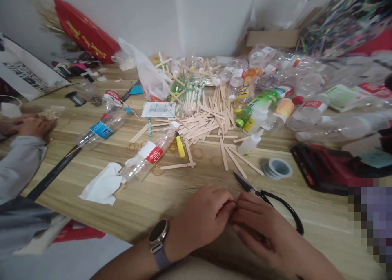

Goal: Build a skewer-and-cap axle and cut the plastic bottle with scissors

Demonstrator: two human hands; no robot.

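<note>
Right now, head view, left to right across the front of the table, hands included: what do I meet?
Co-worker's hand → crumpled white tissue → red-labelled clear bottle → left hand → right hand → red-and-black device.

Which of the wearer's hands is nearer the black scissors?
Right: the right hand is beside the scissors, partly covering them in view; the left hand is farther off, to their left.
</note>
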